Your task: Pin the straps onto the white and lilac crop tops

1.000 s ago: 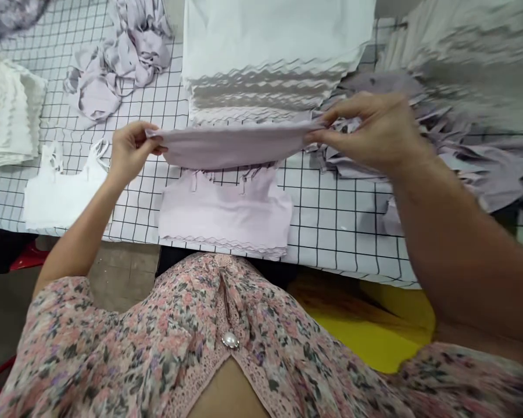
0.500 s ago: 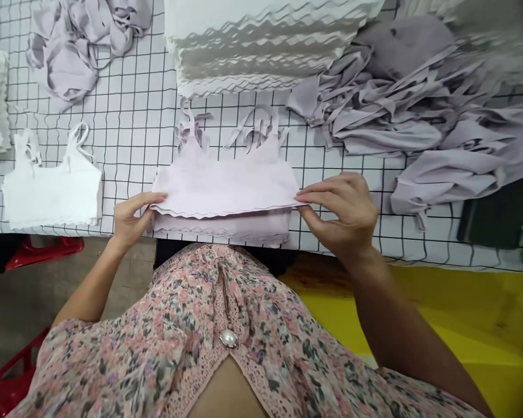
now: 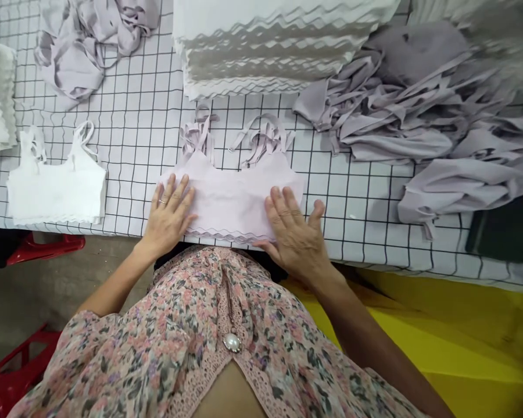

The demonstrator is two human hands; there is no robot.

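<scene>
Pale lilac strappy crop tops (image 3: 230,200) lie in a flat stack at the table's front edge, their straps bunched at the far side. My left hand (image 3: 168,212) rests flat on the left part of the top layer, fingers apart, with a ring on one finger. On the right part, my right hand (image 3: 294,229) lies with its fingers spread and its thumb near the wavy hem. Neither hand grips the cloth. To the left sits a stack of white crop tops (image 3: 57,188) with loop straps.
A checked cloth (image 3: 131,145) covers the table. Behind the lilac stack is a tall pile of wavy-edged white pieces (image 3: 265,52). Loose lilac garments (image 3: 387,110) heap at the right, others (image 3: 76,64) at the back left. A red stool (image 3: 21,366) stands at lower left.
Both hands have let go of the top garment's lower corners and moved inward onto it. The garment now lies flat, its hem lined up with those beneath. The view has shifted slightly.
</scene>
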